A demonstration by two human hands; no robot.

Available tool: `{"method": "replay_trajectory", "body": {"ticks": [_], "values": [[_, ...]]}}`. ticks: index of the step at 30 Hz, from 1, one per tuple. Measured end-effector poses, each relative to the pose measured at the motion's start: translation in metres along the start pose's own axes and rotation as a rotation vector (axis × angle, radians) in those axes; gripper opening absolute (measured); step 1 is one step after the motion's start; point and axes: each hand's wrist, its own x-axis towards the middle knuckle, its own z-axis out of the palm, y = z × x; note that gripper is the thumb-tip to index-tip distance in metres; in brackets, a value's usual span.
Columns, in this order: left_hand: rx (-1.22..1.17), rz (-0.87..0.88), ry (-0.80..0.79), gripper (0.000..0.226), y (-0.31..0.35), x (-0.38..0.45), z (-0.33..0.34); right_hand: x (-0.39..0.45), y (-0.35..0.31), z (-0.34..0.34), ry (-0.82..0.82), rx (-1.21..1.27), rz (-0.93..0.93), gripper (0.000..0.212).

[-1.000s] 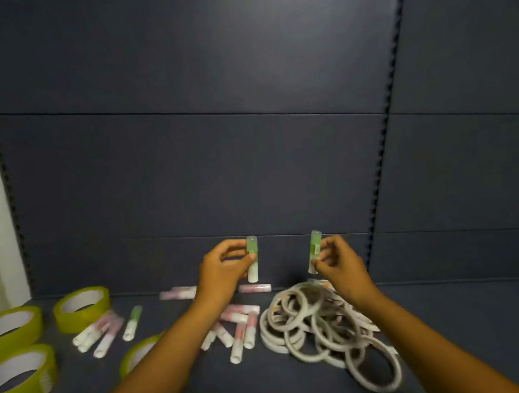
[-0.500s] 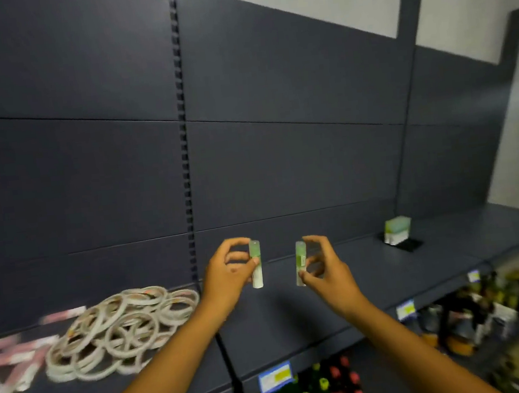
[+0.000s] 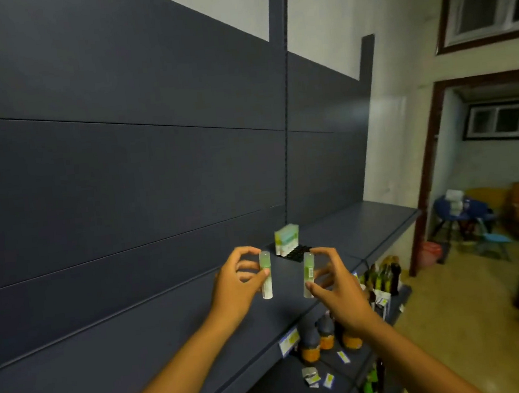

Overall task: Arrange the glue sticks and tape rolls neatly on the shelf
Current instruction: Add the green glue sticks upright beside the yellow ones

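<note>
My left hand (image 3: 234, 287) pinches one green-capped glue stick (image 3: 266, 275) upright; my right hand (image 3: 338, 287) pinches a second stick (image 3: 308, 275) upright beside it. Both are above the dark shelf (image 3: 159, 351). A pale box (image 3: 286, 239) stands beyond.

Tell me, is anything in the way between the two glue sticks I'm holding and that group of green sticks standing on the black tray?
Nothing visible. The left hand and right hand each hold a glue stick upright; only bare shelf lies between them and the tray.
</note>
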Motion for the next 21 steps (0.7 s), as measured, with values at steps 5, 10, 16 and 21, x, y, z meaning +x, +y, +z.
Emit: {"method": "replay_trajectory", "body": {"ticks": [5,10,16,21], "values": [[-0.008,0.015,0.001,0.029,-0.036,0.068,0.037,0.063,0.053,-0.014,-0.007,-0.07,0.003,0.055],[0.06,0.061,0.028,0.031,-0.069,0.149,0.064,0.141,0.093,-0.028,0.014,-0.102,-0.012,0.054],[0.156,0.049,0.059,0.03,-0.117,0.202,0.097,0.194,0.154,-0.025,-0.033,-0.087,-0.012,0.054],[0.213,0.03,0.104,0.032,-0.144,0.244,0.11,0.252,0.197,-0.016,-0.064,-0.029,-0.041,0.054]]}}
